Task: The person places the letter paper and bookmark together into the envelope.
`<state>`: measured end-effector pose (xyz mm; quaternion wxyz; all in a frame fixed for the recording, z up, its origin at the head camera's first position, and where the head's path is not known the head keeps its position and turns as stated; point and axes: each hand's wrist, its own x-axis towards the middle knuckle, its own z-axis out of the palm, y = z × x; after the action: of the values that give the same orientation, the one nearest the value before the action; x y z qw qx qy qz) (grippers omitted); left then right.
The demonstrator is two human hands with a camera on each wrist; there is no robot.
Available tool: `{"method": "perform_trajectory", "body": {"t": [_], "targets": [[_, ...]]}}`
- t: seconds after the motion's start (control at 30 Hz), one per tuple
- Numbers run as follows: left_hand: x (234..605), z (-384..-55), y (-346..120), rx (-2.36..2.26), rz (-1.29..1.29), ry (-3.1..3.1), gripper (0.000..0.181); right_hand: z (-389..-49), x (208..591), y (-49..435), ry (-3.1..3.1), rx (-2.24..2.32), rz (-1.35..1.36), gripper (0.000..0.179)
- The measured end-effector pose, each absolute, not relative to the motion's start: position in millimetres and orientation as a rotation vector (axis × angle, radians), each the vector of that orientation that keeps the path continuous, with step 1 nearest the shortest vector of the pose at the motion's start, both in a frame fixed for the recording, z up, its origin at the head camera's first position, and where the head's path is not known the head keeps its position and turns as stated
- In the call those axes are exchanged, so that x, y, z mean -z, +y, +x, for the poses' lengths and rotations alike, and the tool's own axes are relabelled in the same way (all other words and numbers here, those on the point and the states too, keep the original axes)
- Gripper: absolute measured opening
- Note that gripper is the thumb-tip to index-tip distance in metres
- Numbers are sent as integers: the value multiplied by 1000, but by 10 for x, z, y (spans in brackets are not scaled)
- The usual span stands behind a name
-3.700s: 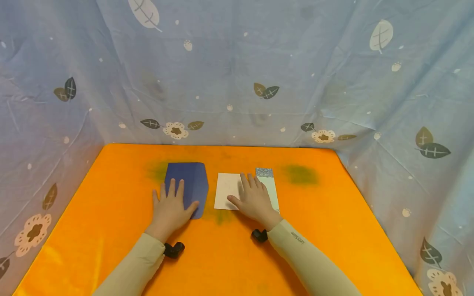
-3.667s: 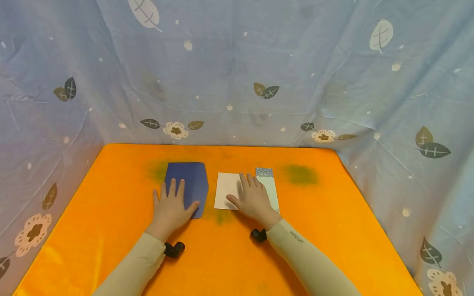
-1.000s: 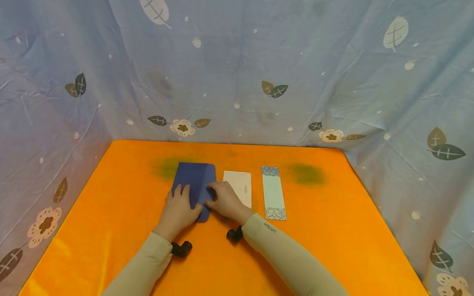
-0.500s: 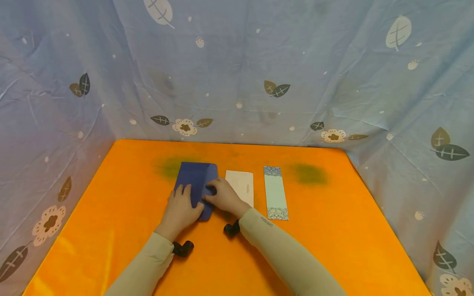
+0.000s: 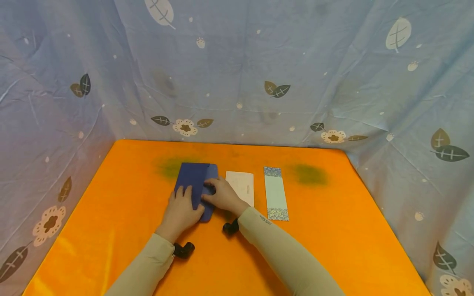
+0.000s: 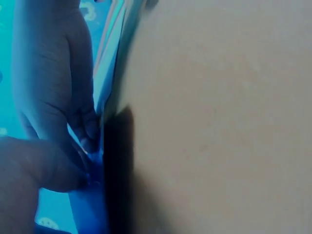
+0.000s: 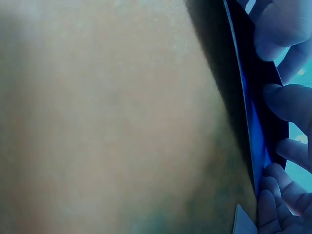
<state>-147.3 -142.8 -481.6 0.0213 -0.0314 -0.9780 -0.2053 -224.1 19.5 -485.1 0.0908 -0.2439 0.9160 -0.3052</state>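
Observation:
A dark blue envelope lies flat on the orange cloth, its flap side to the right. My left hand rests on its lower left part, fingers fairly straight and thumb toward the flap. With curled fingers and thumb, my right hand pinches the envelope by the flap. Fingers of both hands meet the envelope along its edge in the right wrist view. A white card lies just right of it, its lower part hidden by my right hand. Further right is a pale green strip with lacy patterned ends.
The orange cloth covers the table, with greenish stains toward the back. Pale blue curtains printed with leaves and flowers enclose the back and both sides. A black wrist camera sits at my left cuff.
My right hand has moved left from over the white card and strip to the envelope's flap, uncovering the strip. My left hand stays on the envelope. During the last half second little has shifted.

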Motion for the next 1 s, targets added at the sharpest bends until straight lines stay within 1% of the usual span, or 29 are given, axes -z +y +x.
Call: {"method": "perform_trajectory", "body": {"t": [0.2, 0.33, 0.53, 0.73, 1.0], "targets": [[4741, -1440, -1387, 394, 39, -3158, 94, -2236, 4845, 194, 2726, 880, -721, 55], [4677, -1428, -1365, 296, 118, -3221, 101, -2234, 4847, 194, 2732, 872, -712, 56], [4643, -1437, -1348, 253, 152, -3256, 101, -2232, 4833, 187, 2747, 851, -713, 56], [4667, -1460, -1347, 223, 130, -3235, 100, -2226, 4820, 195, 2743, 808, -714, 58], [4678, -1460, -1350, 218, 109, -3207, 98, -2223, 4781, 262, 2733, 704, -845, 56]]}}
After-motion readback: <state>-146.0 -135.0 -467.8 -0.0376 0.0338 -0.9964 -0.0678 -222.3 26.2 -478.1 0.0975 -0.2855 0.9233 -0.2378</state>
